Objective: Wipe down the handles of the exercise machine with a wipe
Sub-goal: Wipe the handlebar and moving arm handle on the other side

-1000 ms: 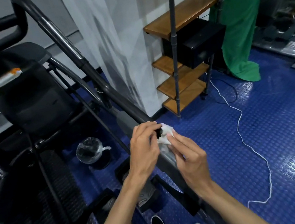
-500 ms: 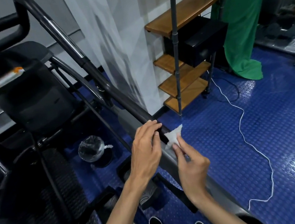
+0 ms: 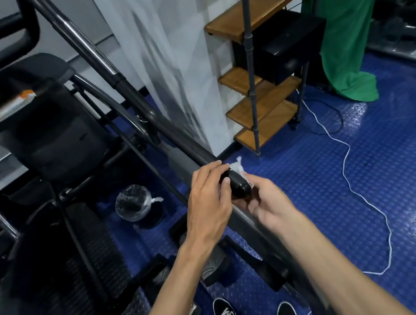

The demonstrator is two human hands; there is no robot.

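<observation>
Both hands are working at the rounded black end cap of the long dark handle bar (image 3: 239, 186): my left hand (image 3: 206, 202) is curling over it from the left, my right hand (image 3: 267, 202) is cupping it underneath, pinching the crumpled white wipe (image 3: 237, 167) just beyond. The bar's axis is running up-left, away from me.
</observation>
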